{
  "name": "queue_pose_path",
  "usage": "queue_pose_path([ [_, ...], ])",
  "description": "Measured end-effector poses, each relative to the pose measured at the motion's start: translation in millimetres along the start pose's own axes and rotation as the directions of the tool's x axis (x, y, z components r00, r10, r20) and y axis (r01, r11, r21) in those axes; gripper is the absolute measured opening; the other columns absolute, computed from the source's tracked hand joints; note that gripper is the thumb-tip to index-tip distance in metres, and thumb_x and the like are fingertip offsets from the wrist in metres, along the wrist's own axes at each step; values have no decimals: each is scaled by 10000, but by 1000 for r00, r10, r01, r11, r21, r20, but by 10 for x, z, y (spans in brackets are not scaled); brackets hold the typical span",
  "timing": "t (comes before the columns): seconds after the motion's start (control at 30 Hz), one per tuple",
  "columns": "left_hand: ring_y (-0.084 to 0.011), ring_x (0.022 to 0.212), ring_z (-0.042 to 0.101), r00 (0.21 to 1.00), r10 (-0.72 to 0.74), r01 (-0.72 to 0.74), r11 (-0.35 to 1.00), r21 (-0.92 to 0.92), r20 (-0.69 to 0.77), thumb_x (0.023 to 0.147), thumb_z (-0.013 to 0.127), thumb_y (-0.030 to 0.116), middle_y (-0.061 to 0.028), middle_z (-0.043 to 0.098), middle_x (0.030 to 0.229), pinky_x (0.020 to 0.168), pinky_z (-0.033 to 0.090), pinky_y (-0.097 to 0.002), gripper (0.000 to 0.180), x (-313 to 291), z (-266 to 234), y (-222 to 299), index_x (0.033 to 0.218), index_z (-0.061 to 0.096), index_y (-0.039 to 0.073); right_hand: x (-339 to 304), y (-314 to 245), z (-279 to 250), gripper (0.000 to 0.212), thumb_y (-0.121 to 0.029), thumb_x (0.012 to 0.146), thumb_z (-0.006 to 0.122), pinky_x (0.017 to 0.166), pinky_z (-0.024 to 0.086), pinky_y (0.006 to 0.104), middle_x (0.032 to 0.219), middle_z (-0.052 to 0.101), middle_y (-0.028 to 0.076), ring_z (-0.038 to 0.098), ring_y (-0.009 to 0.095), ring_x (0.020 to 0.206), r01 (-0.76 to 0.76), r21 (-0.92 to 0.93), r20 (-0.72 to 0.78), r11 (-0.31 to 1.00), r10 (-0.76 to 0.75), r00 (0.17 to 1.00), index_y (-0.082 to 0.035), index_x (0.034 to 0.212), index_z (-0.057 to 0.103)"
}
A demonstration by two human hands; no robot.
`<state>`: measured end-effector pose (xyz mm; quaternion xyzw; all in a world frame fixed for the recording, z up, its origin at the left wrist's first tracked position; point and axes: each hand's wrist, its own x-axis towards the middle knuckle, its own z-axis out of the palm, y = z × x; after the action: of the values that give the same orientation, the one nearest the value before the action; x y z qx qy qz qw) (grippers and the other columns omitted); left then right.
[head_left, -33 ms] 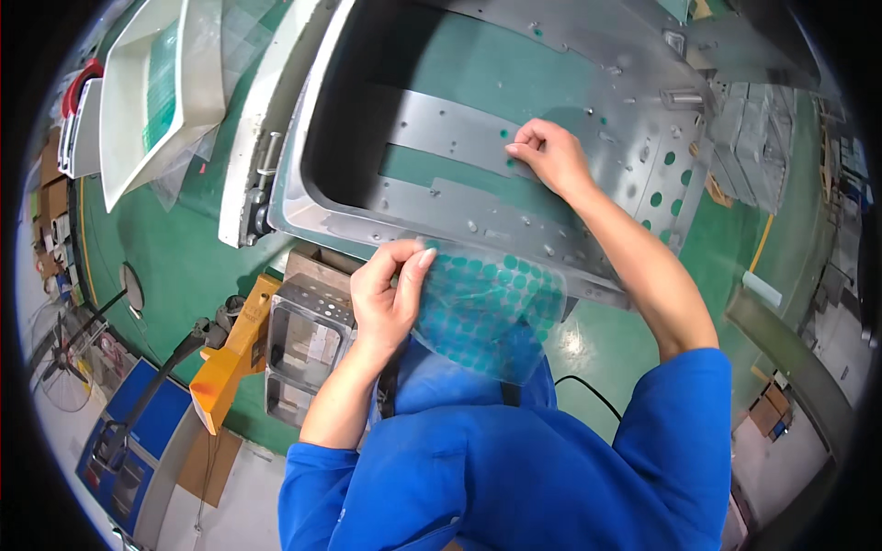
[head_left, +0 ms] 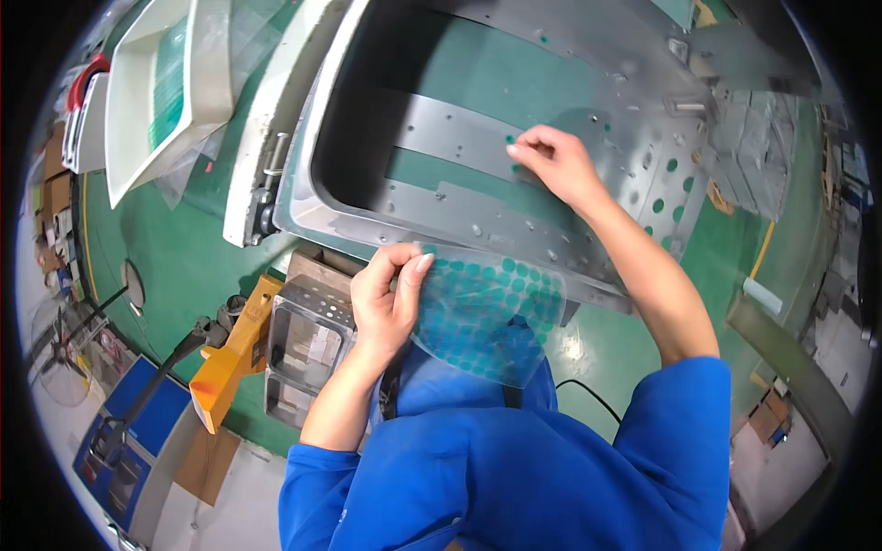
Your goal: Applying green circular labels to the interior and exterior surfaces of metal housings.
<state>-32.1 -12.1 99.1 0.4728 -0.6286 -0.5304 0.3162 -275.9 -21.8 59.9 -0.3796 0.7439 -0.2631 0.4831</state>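
My left hand (head_left: pixel 386 292) is closed on the upper left corner of a clear sheet of round green stickers (head_left: pixel 482 312), pinched between thumb and fingers. The sheet hangs before my blue clothing, just below the near edge of a large grey metal frame (head_left: pixel 367 225). Inside that frame a flat metal crossbar (head_left: pixel 450 133) runs from left to right, with small holes along it. Above its right part my right hand (head_left: pixel 556 163) is closed in a pinch; anything between the fingertips is too small to make out. Two small green dots show on the metal by those fingertips.
A white bin (head_left: pixel 197 83) with green material stands at the upper left. A yellow metal piece (head_left: pixel 230 358) and a grey box-like metal part (head_left: pixel 308 344) lie below the frame. At the frame's right, larger green circles (head_left: pixel 657 206) dot its side. A black cable (head_left: pixel 588 390) curves across the floor.
The whole view has shifted slightly, so the frame sits a little further right and lower. Both hands keep their grip and stay in nearly the same places.
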Motion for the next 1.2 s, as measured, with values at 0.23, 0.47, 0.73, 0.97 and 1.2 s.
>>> queue_pose_path([
  [0.23,-74,599,510,1000,14,-15,999,-39,-14,770,623,60,-35,562,649,551,416,-201,142,-37,-210,119,836,521,-14,-957,-557,96,209,-147,710,661,656,445,269,782,604,78,573,146,723,179,142,296,974,-214,931,-20,856,582],
  [0.47,-59,663,528,999,-14,17,997,-80,39,770,613,16,-44,581,753,569,421,-173,114,-133,-306,194,848,542,-27,-1054,-595,245,117,-57,747,607,676,455,247,789,619,72,592,129,735,266,297,127,917,-314,941,-3,851,596],
  [0.73,-67,658,511,981,193,-188,975,-122,34,765,586,-46,-66,568,776,554,403,-173,94,-144,-316,31,847,540,-38,-1024,-565,281,64,-1,756,580,704,447,248,869,598,71,565,124,793,310,300,137,902,-363,922,6,820,581],
  [0.97,-52,643,496,995,-5,-10,990,-142,-101,749,620,-28,-39,566,775,562,397,-172,130,-342,-359,-119,853,543,-25,-470,-315,395,52,-28,718,580,622,431,288,750,534,79,529,193,681,402,52,67,914,-404,912,-15,743,536],
  [1.2,-37,626,469,979,-110,94,991,-95,-172,741,633,-22,-35,566,765,529,365,-156,127,-632,-525,-297,837,549,-22,136,221,786,48,-69,721,584,658,419,326,775,528,79,515,223,747,346,-326,196,880,-295,935,-41,754,563],
])
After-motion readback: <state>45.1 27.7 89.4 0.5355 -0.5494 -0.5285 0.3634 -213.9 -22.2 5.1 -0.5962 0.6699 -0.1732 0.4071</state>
